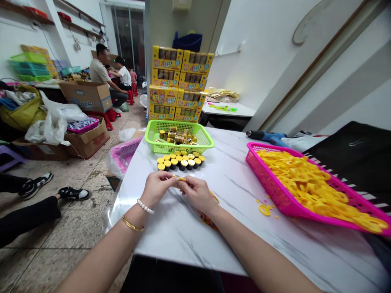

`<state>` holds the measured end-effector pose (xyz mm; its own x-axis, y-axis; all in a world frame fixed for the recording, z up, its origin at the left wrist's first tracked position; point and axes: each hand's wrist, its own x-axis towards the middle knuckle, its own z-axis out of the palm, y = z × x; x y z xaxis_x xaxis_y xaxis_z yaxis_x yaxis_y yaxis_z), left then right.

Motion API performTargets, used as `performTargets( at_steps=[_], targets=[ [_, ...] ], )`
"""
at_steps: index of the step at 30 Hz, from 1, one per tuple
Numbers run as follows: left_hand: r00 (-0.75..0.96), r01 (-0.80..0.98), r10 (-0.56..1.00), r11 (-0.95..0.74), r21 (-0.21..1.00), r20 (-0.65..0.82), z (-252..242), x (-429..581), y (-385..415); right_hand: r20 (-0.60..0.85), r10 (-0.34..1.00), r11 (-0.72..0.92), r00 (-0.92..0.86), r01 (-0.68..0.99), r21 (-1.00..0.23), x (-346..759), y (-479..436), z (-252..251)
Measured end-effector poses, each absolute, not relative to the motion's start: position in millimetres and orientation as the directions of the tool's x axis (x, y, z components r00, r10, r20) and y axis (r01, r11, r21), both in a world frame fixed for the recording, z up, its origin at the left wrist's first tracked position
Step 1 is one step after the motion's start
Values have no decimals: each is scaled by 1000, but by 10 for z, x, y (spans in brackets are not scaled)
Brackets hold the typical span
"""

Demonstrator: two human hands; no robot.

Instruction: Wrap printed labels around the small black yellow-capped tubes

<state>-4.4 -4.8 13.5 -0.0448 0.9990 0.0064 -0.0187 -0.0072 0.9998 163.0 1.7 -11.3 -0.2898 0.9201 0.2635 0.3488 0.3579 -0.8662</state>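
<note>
Both my hands meet over the near part of the white marbled table [244, 175]. My left hand [157, 187] and my right hand [197, 193] pinch a small yellow piece [181, 178] between their fingertips. Fingers cover most of it, so its kind is unclear. Just beyond them stand rows of small dark cups with yellow tops [174, 161]. Behind these, a green basket [149, 140] holds loose small cups with printed wrapping [180, 137]. Partly hidden under my right wrist lies some colourful printed material [209, 219].
At right, a pink basket [265, 183] is heaped with yellow plastic rings [305, 185]; a loose ring [265, 209] lies beside it. A blue heat gun [269, 136] rests behind. Stacked yellow boxes [177, 87] rise at the back. People [102, 73] sit far left.
</note>
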Motion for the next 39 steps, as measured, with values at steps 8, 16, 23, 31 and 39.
performTargets(
  at_steps=[8,16,23,31,39],
  targets=[
    [41,-184,973,231,955,-228,118,-76,-16,422,904,282,71,642,-713,2326,820,210],
    [193,-314,919,391,865,-345,150,-81,-36,348,937,233,20,705,-670,2367,1158,-103],
    [192,-448,876,480,754,-443,199,-96,6,328,927,118,182,688,-716,2629,1092,-53],
    [188,-633,859,476,611,-476,267,-139,57,92,955,38,-283,-189,-981,2099,467,377],
    [223,-633,857,490,600,-465,293,-113,45,56,965,46,-255,-44,-998,1807,301,300]
  ],
)
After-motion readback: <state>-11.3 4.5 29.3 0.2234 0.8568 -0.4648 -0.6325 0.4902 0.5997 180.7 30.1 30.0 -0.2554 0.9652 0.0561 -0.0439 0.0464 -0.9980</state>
